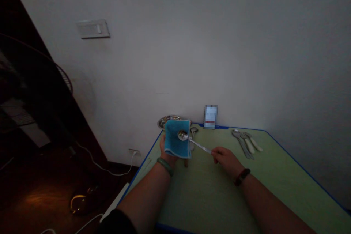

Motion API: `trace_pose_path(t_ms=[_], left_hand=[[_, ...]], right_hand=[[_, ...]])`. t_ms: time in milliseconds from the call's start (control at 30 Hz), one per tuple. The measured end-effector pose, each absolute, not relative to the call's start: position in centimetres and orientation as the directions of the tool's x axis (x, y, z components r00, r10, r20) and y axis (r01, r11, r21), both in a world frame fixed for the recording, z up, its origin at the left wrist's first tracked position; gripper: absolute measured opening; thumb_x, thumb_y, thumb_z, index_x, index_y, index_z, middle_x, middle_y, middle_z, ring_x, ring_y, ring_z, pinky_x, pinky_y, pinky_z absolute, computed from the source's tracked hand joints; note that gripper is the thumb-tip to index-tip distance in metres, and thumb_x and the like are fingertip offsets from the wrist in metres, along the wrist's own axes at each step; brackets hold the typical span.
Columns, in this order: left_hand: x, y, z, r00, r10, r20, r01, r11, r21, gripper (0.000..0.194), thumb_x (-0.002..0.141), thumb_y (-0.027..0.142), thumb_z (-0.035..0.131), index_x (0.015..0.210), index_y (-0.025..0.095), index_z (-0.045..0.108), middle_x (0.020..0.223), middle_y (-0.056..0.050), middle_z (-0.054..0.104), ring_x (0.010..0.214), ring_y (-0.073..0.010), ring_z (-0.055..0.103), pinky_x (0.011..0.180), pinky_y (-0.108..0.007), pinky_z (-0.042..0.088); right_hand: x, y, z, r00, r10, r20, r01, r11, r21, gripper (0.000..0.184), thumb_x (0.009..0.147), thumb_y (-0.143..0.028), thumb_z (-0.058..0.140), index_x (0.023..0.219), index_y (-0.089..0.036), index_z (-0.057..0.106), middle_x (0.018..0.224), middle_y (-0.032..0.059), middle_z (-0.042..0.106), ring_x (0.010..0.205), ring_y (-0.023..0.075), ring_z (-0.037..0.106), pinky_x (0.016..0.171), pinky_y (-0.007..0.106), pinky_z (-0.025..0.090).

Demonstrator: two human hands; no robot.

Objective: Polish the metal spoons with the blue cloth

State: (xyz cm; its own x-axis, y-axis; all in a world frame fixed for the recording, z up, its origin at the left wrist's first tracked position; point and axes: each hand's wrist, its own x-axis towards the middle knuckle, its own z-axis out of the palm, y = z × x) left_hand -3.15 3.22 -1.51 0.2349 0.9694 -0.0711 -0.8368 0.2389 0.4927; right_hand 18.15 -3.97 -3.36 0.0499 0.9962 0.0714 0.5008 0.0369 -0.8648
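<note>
Spoon (200,146) pressed to blue cloth (175,142) above a green table (208,197)

The left hand (168,151) is raised and cupped beneath the blue cloth, which drapes over it and stands up in a folded square; the fingers are hidden behind the fabric, though the cloth is clearly held. The right hand (224,161) is closed on the end of the spoon's handle, pinching it between thumb and fingers, and reaches left so the shiny bowl rests on the cloth's face. Both hands are over the far part of the table. Just right of the cloth lies a second spoon (193,133). A steel plate (168,121) sits at the far left corner, partly behind the cloth. Toward the far right, metal cutlery (241,142) and white-handled cutlery (252,142) lie together. A blurred card (211,117) leans against the wall at the far edge.
</note>
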Motion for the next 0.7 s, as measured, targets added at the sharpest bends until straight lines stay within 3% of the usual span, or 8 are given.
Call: trace_pose_path(t_ms=[267, 533, 700], left_hand=[[-3.3, 3.2, -1.1, 0.187, 0.982, -0.001, -0.894, 0.171, 0.415, 0.039, 0.078, 0.037, 0.037, 0.103, 0.018, 0.060, 0.100, -0.009, 0.065, 0.101, -0.0271, 0.055, 0.089, -0.046, 0.038], [-4.0, 3.9, -1.8, 0.335, 0.920, 0.206, -0.907, 0.256, 0.333, 0.041, 0.083, 0.033, 0.029, 0.097, 0.016, 0.063, 0.099, -0.009, 0.065, 0.102, -0.0245, 0.055, 0.095, -0.045, 0.031], [-4.7, 4.8, -3.2, 0.365, 0.917, 0.162, -0.884, 0.287, 0.368, 0.040, 0.082, 0.037, 0.032, 0.086, 0.017, 0.066, 0.089, -0.006, 0.068, 0.089, -0.0244, 0.060, 0.092, -0.048, 0.034]], right_hand=[[18.5, -3.9, -3.4, 0.113, 0.994, -0.001, 0.317, -0.037, -0.948, 0.020, 0.070, -0.035, 0.050, 0.065, -0.016, 0.055, 0.051, -0.0042, 0.046, 0.049, 0.0090, 0.040, 0.051, 0.023, 0.030], [19.2, -3.8, -3.4, 0.186, 0.979, -0.083, 0.045, -0.093, -0.995, 0.023, 0.067, -0.037, 0.055, 0.057, -0.017, 0.048, 0.048, -0.0057, 0.043, 0.040, 0.0047, 0.033, 0.039, 0.020, 0.021], [20.0, -3.2, -4.0, 0.262, 0.958, -0.120, -0.081, -0.102, -0.991, 0.022, 0.065, -0.036, 0.057, 0.059, -0.017, 0.048, 0.050, -0.0054, 0.046, 0.038, 0.0039, 0.033, 0.036, 0.019, 0.020]])
